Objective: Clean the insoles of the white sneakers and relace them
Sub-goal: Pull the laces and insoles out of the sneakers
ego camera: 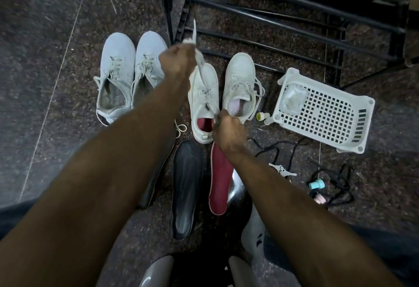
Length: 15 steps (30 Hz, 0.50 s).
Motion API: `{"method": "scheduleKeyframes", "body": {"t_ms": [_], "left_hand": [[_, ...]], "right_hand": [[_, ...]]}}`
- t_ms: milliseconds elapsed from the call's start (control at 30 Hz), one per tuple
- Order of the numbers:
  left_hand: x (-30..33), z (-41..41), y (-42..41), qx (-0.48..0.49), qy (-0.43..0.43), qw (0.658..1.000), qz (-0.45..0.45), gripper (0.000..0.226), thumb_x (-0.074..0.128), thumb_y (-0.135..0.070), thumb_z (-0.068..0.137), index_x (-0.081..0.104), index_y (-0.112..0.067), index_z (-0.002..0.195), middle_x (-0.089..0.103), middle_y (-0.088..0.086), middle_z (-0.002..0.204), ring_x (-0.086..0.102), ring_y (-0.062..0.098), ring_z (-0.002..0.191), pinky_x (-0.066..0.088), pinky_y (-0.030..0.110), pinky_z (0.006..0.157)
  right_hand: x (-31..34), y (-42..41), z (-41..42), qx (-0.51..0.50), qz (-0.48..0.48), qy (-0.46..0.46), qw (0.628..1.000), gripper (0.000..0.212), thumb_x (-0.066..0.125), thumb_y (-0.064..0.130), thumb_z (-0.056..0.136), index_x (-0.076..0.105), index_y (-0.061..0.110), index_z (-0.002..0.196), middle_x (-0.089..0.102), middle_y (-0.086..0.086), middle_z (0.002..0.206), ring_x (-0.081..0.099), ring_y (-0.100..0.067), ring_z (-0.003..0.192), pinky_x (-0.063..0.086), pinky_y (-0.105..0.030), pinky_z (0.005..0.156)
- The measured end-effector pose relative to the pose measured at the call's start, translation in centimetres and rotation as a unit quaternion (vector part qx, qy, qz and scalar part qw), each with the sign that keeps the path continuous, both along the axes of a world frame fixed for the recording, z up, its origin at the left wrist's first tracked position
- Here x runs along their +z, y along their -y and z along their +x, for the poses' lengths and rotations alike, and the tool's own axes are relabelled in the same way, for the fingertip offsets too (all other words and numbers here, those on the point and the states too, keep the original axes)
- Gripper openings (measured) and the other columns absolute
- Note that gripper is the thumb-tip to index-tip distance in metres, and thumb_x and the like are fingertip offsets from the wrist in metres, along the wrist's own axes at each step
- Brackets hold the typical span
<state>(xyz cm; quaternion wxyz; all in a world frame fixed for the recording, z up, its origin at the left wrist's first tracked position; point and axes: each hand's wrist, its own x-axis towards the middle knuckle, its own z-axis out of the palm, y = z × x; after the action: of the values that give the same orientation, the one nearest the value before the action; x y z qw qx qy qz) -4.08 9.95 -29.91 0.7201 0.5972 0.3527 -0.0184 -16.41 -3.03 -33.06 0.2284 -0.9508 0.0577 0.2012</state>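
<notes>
Two white sneakers stand side by side on the floor. The left one (203, 91) shows a red lining inside, and the right one (240, 82) is laced with loose ends hanging. My left hand (175, 63) grips a white lace (199, 62) and holds it taut, up and away from the left sneaker. My right hand (229, 131) pinches the same lace low at the sneaker's opening. A red insole (221, 187) lies on the floor below that sneaker, beside a black insole (187, 187).
A second pair of pale sneakers (129, 75) sits at the left. A white perforated basket (324, 112) lies at the right, with a small yellow-capped item (260, 116), black laces (335, 184) and small bottles (316, 184) nearby. A black metal rack (283, 14) stands behind.
</notes>
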Motion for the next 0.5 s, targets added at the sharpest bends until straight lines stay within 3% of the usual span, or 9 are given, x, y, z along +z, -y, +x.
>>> {"method": "scheduleKeyframes", "body": {"t_ms": [67,167,267,333,400,500], "left_hand": [[2.4,2.2,-0.6,0.004,0.05,0.997,0.058,0.019,0.066,-0.003,0.082,0.063,-0.009,0.064,0.054,0.004,0.055,0.045,0.012,0.042,0.036,0.019,0.04],[3.7,2.7,-0.8,-0.072,0.11,0.985,0.112,0.026,0.065,-0.002,0.085,0.06,-0.01,0.061,0.054,0.003,0.055,0.049,0.01,0.042,0.04,0.02,0.044],[0.6,0.9,-1.1,-0.184,0.039,0.957,0.219,0.006,0.066,-0.011,0.085,0.064,-0.013,0.08,0.066,0.002,0.077,0.063,0.014,0.069,0.052,0.028,0.065],[-1.9,-1.7,-1.2,-0.26,-0.057,0.93,0.254,0.011,0.067,-0.015,0.087,0.062,-0.014,0.097,0.067,0.002,0.098,0.064,0.016,0.089,0.055,0.025,0.073],[-4.1,-4.6,-0.9,-0.31,-0.095,0.913,0.25,0.018,0.068,-0.017,0.086,0.06,-0.017,0.102,0.064,0.0,0.101,0.063,0.016,0.091,0.049,0.02,0.066],[-5.5,-8.2,0.0,-0.339,-0.078,0.893,0.287,0.028,0.069,-0.022,0.081,0.06,-0.018,0.107,0.06,-0.003,0.092,0.062,0.019,0.091,0.044,0.026,0.072]], "right_hand": [[-0.1,-0.1,0.0,-0.003,0.004,0.001,1.0,0.021,0.053,0.013,0.094,0.053,0.006,0.114,0.066,-0.021,0.105,0.063,-0.041,0.099,0.049,-0.041,0.076],[0.0,-0.1,0.2,-0.005,0.009,-0.006,1.0,0.022,0.054,0.013,0.093,0.053,0.007,0.115,0.067,-0.021,0.105,0.063,-0.041,0.099,0.05,-0.043,0.078],[0.1,0.0,0.3,0.006,0.001,-0.012,1.0,0.022,0.054,0.014,0.093,0.053,0.007,0.113,0.066,-0.02,0.106,0.062,-0.041,0.099,0.051,-0.043,0.078],[0.3,0.1,0.6,0.021,-0.01,-0.017,1.0,0.02,0.055,0.016,0.092,0.053,0.008,0.11,0.066,-0.019,0.106,0.062,-0.04,0.099,0.049,-0.042,0.077],[0.5,0.2,1.3,0.036,-0.021,-0.026,0.999,0.02,0.059,0.018,0.091,0.056,0.009,0.109,0.067,-0.017,0.106,0.064,-0.037,0.097,0.049,-0.039,0.075],[0.7,0.3,2.7,0.041,-0.024,-0.02,0.999,0.022,0.059,0.027,0.092,0.059,0.01,0.107,0.067,-0.013,0.104,0.064,-0.033,0.095,0.051,-0.036,0.075]]}}
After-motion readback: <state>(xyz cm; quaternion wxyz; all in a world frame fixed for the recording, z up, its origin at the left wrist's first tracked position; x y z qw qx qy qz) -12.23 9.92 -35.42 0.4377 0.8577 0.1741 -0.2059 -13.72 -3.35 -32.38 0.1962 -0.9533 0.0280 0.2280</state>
